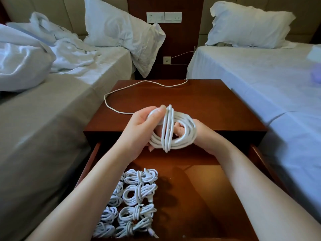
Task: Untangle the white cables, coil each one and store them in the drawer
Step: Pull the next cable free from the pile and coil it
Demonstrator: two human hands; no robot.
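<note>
A white cable coil [184,134] hangs between both hands above the front of the nightstand, with a few turns wrapped crosswise around its middle. My left hand [140,129] pinches the cable at the top of that wrap. My right hand [201,133] holds the coil from behind, fingers through its loop. The cable's loose tail [111,92] curves across the nightstand top to its back edge. Below, the open drawer [199,188] holds several tied white coils [137,193] in rows at its left side.
The dark wooden nightstand [217,105] stands between two beds: an unmade one [52,87] on the left and a made one [260,79] on the right. Pillows lean at both headboards. Wall sockets [164,17] sit behind.
</note>
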